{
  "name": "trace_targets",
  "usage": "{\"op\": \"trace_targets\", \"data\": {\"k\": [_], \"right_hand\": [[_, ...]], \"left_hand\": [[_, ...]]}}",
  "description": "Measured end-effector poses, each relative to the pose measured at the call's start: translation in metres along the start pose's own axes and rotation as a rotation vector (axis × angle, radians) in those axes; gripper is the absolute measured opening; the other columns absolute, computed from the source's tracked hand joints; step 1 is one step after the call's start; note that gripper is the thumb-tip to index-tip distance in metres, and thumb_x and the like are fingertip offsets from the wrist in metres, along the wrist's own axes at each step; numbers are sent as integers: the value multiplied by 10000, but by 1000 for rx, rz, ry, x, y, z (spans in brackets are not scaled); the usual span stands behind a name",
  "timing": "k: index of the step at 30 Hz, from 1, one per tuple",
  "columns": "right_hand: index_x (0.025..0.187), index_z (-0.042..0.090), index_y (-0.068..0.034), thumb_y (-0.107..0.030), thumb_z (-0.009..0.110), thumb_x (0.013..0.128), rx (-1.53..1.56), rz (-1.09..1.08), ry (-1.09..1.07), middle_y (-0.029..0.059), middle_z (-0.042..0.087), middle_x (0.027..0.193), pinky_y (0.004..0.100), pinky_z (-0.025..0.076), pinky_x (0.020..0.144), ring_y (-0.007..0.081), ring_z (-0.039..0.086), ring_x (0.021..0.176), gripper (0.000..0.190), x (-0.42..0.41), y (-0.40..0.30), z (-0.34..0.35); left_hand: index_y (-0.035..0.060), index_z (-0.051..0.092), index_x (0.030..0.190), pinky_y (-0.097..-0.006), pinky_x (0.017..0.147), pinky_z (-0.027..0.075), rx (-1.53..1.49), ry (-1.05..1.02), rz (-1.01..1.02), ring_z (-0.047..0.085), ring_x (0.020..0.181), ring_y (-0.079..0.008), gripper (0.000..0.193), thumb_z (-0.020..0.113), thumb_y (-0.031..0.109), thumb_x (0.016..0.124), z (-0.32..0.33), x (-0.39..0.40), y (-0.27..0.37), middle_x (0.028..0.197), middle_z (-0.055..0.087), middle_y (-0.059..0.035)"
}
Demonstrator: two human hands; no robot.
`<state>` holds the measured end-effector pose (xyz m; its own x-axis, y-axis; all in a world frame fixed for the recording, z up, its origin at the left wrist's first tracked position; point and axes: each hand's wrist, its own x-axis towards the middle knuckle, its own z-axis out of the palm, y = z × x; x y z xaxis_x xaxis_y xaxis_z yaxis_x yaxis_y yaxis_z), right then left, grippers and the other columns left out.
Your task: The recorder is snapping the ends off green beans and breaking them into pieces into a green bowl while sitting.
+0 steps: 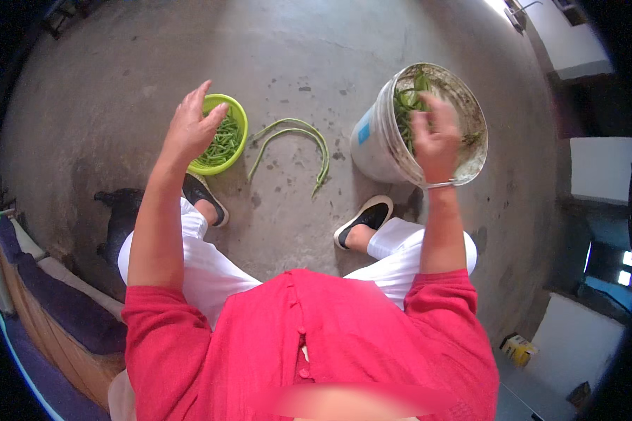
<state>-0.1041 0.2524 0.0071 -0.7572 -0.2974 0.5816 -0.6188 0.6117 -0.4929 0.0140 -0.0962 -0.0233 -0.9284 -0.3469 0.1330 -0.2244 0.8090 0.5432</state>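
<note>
My left hand [192, 126] is over the left part of a lime-green plastic basket [245, 129], its thumb apart from the fingers and nothing seen in it. Short cut pieces of green bean [224, 142] lie in the basket. My right hand [437, 134], blurred and wearing a bracelet [440, 184] at the wrist, is over the mouth of a stained white bucket [376, 142]. Its fingers are apart, with no held thing visible. Inside the bucket are bean scraps and leaves [405, 108], partly hidden by that hand. Two long yardlong beans [321, 142] lie curved on the floor between basket and bucket.
Bare concrete floor [295, 231] bears small dark spots. My feet in dark shoes [368, 218] stand behind the basket and bucket. A black plastic bag [118, 216] lies beside my left leg. Cushioned seating [58, 300] is at lower left, and a yellow box [519, 350] at lower right.
</note>
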Motion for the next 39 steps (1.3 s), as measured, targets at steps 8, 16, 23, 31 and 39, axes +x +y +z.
{"op": "trace_targets", "data": {"k": [8,16,23,31,39], "right_hand": [[850,634,-95,-183,556,728,141,192,-830,133,615,802,364,467,669,277,596,742,170,-99,21,146],[871,658,-153,-225,570,696,-72,921,-997,101,631,867,359,467,756,261,596,854,209,-216,117,238],[876,642,-136,-266,617,700,-392,836,-1089,125,615,929,383,467,763,285,589,872,220,-213,93,251],[839,639,-65,-274,646,669,-231,1041,-1026,110,637,837,357,489,666,243,620,762,269,-225,124,270],[832,508,-67,-123,581,772,1024,1453,-838,79,620,775,206,403,447,85,510,523,110,-121,55,202]], "left_hand": [[24,489,1151,-323,855,399,-415,-138,49,499,1049,-253,421,518,276,816,-33,-13,66,1127,516,-181],[-24,494,1120,-310,870,375,-476,-188,-95,515,1024,-250,375,546,145,789,-35,-16,69,1078,550,-170],[30,510,1117,-326,858,362,-246,-250,-26,520,962,-273,394,593,158,753,-26,-13,71,1031,569,-135],[-5,477,1151,-308,893,363,-238,-338,34,528,1016,-225,402,550,91,768,-22,-10,79,1080,560,-146],[-9,483,1137,-296,813,417,-393,-316,48,561,936,-193,377,556,128,794,-27,-16,90,1011,591,-135]]}}
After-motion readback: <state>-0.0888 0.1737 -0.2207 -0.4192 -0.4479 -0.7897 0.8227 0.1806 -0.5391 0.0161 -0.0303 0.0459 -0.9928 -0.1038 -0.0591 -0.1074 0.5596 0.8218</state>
